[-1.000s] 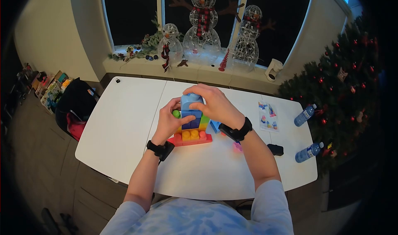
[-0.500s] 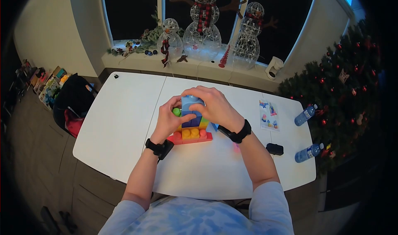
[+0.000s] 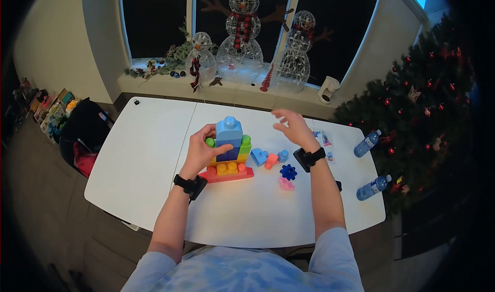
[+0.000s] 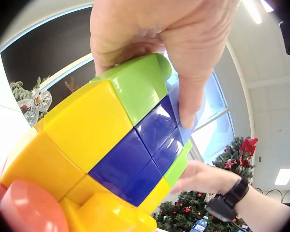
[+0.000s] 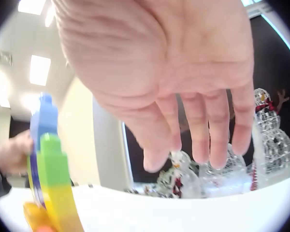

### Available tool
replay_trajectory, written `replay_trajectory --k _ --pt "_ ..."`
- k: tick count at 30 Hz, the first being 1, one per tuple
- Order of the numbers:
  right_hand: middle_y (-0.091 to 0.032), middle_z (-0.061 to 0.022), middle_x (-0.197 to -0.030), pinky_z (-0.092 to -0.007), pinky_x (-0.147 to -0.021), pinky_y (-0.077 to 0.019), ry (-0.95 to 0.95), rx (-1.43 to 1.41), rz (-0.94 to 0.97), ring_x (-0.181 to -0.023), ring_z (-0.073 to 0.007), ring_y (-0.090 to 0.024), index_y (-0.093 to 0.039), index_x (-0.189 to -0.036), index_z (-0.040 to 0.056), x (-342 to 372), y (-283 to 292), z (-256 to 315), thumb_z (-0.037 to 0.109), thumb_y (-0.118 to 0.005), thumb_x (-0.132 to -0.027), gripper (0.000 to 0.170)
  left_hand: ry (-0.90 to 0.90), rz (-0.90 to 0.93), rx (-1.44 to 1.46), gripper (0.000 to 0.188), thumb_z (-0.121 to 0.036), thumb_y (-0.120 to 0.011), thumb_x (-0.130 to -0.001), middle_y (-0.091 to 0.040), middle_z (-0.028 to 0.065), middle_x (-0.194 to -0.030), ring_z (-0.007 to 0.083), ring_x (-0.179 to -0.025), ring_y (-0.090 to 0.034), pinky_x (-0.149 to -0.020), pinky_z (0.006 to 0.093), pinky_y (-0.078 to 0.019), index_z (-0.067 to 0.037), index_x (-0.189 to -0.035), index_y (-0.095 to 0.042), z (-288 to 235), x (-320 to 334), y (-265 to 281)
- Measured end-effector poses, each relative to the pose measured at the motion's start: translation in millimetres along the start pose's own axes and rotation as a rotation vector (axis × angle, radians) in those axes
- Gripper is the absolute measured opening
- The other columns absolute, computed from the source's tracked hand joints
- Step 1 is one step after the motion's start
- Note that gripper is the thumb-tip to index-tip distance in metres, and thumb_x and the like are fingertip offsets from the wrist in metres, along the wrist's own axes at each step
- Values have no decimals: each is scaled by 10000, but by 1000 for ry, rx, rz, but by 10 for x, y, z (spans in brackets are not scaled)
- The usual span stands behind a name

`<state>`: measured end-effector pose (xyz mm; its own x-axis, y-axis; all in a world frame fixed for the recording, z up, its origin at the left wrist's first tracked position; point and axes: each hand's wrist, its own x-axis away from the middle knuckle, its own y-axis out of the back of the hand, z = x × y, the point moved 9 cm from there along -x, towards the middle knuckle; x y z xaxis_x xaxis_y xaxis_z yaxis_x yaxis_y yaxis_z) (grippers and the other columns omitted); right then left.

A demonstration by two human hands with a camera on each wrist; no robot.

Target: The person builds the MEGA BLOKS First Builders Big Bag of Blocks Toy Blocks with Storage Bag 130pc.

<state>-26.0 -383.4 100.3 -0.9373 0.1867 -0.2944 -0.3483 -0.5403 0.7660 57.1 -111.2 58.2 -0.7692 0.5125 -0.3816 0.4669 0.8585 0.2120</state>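
A block tower [image 3: 228,153] stands on the table, with a red base, yellow blocks, dark blue and green blocks, and a light blue block [image 3: 229,130] with one stud on top. My left hand [image 3: 199,150] grips its upper left side; in the left wrist view the thumb presses by the dark blue blocks [image 4: 157,124]. Held in the air right of the tower, my right hand [image 3: 297,130] touches nothing. The right wrist view shows its fingers [image 5: 217,125] extended, with the green and yellow side of the tower [image 5: 55,179] at the left.
Right of the tower lie light blue blocks [image 3: 258,157], a coral block [image 3: 271,161], a dark blue gear-like piece [image 3: 289,172] and a pink one [image 3: 286,184]. Two water bottles [image 3: 367,143] and a picture sheet [image 3: 325,140] are farther right, partly behind my right arm.
My right hand has let go of the light blue top block and moved away to the right. My left hand still holds the tower. The camera view has shifted a little.
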Motion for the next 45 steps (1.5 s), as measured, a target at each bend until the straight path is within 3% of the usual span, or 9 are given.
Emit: replay_trajectory --k 4,13,15,19,23,26,29,38,45 --pt "-683 -129 -1189 -440 -1027 -509 -53 371 308 -1206 -332 -599 -671 -1257 126 384 -540 -808 33 -788 -721 557 8 23 -15 551 -95 -922 -746 -744 85 -1063 134 -952 -680 -887 296 -546 8 -1219 -660 -19 1 -2" --pt "-730 -147 -1061 -416 -953 -544 -183 149 217 -1072 -326 -659 -715 -1143 55 497 -595 -1210 55 -809 -746 407 4 39 -9 489 -126 -930 -720 -756 91 -1012 159 -905 -688 -857 312 -562 16 -1125 -696 -116 -18 -10" --pt "-731 -141 -1035 -395 -923 -563 -186 132 167 -1039 -297 -684 -714 -1148 49 351 -416 -1066 63 -804 -769 390 39 44 -19 477 -128 -932 -719 -757 93 -1005 156 -900 -685 -856 314 -562 18 -1110 -701 -53 -24 -21" --pt "-703 -59 -1134 -296 -912 -565 12 -485 -93 -1057 -160 -695 -702 -1214 41 -12 129 -52 44 -779 -873 349 16 42 -38 449 -119 -927 -739 -748 73 -990 128 -880 -667 -836 294 -554 19 -1104 -703 -99 -14 -23" --pt "-704 -77 -1148 -324 -915 -577 231 -510 -41 -1027 -177 -707 -673 -1289 34 -80 258 1176 31 -748 -887 409 10 63 -26 475 -104 -914 -767 -740 49 -1018 108 -891 -661 -837 278 -551 19 -1169 -694 -73 -14 -44" --pt "-721 -108 -1119 -335 -895 -582 337 -448 15 -988 -201 -718 -660 -1306 25 -112 102 1554 45 -747 -878 437 9 76 -18 523 -102 -912 -770 -741 51 -1048 117 -925 -676 -862 283 -559 20 -1225 -684 -43 -31 -49" --pt "-735 -131 -1104 -347 -888 -578 388 -422 56 -972 -222 -721 -658 -1308 22 -145 -50 1633 54 -746 -873 445 2 46 37 451 -118 -918 -745 -751 84 -1000 142 -884 -675 -841 309 -560 26 -1110 -696 -77 -17 -40" --pt "-742 -111 -1090 -354 -890 -565 384 -346 68 -941 -220 -715 -678 -1295 50 -108 -189 1634 49 -766 -839 464 3 40 23 446 -108 -914 -742 -753 100 -1000 152 -898 -688 -854 317 -569 33 -1105 -696 -81 -8 -40" --pt "-715 -170 -1180 -390 -904 -564 408 -323 117 -1010 -283 -714 -622 -1347 27 -111 -218 1650 75 -736 -892 472 25 80 -31 510 -86 -902 -771 -743 62 -1056 131 -947 -693 -881 294 -566 23 -1218 -683 -49 -18 -55"
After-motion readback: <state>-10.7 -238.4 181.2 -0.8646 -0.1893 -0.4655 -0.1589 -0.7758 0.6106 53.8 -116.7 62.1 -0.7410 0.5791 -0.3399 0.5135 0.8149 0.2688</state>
